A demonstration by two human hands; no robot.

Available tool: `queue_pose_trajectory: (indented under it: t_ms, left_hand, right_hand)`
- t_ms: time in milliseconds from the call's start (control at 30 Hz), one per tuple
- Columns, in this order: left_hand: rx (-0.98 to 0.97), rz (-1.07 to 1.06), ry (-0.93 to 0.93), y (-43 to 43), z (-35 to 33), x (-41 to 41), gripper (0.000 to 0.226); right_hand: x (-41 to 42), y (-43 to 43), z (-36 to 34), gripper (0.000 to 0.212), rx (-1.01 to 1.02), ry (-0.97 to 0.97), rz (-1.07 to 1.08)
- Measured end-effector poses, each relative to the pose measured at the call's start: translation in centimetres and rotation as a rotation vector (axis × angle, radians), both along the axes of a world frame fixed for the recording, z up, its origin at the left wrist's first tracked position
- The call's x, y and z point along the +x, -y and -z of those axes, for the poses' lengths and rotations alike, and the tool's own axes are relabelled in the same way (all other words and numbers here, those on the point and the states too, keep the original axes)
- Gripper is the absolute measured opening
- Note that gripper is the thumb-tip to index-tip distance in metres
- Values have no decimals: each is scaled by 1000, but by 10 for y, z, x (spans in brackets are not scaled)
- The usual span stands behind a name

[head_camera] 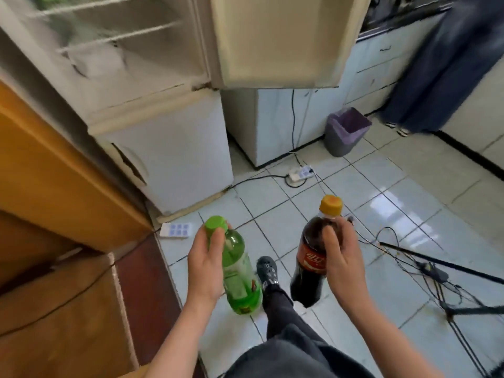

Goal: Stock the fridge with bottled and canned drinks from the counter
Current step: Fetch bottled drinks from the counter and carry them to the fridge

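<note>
Left hand [203, 264]: clamped round the upper half of a green soft-drink bottle [240, 279], thumb lying just under its green cap [216, 224].
Right hand [341, 257]: clamped round the shoulder of a cola bottle [309, 259]; dark drink, red label, orange cap [331, 205].
Bottles: both in the air over the tiled floor [381, 192], side by side but apart, caps pointing away from the person, in front of the fridge.
Fridge [169, 143]: upper door [275, 39] swung open, lower door closed; wire shelves [109, 36] show inside, blurred.
Floor: grey waste bin with purple liner [345, 130] beside the cabinets; white power strip [300, 173] with black cable; tripod legs [463, 309] and cables at right.
Below the hands: the person's dark trouser leg and a grey clog [267, 268] between the two bottles.
Far right: a second person in blue denim [436, 64] stands by the cabinets.
</note>
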State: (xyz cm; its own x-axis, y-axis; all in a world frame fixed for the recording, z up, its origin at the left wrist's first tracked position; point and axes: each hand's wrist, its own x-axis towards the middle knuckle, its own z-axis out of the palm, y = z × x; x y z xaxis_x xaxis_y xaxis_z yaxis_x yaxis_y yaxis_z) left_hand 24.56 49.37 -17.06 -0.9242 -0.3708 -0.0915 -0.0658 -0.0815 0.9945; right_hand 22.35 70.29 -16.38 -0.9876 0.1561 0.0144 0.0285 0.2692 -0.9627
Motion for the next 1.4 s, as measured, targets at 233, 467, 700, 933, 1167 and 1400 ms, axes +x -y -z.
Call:
queue_pose_trajectory:
  t_ms: [233, 467, 700, 933, 1167, 1400]
  left_hand:
    - [-81, -291, 46, 99, 7, -92, 32]
    - [-147, -451, -4, 170, -30, -202, 28]
    - [-132, -550, -56, 228, -48, -265, 30]
    - [-218, -492, -167, 320, -86, -350, 27]
    - [-316, -458, -348, 420, -160, -437, 38]
    - [-383, -491, -490, 485, -217, -514, 20]
  right_hand:
    - [-151, 115, 6, 28, -24, -3, -340]
    - [-292, 209, -27, 20, -32, -65, -576]
    - [-373, 288, -52, 19, -54, -131, -686]
    - [-447, 376, -86, 24, -120, -281, -703]
    - [-527, 477, -146, 25, -202, -458, -639]
    - [-587, 560, -196, 17, -275, -621, -558]
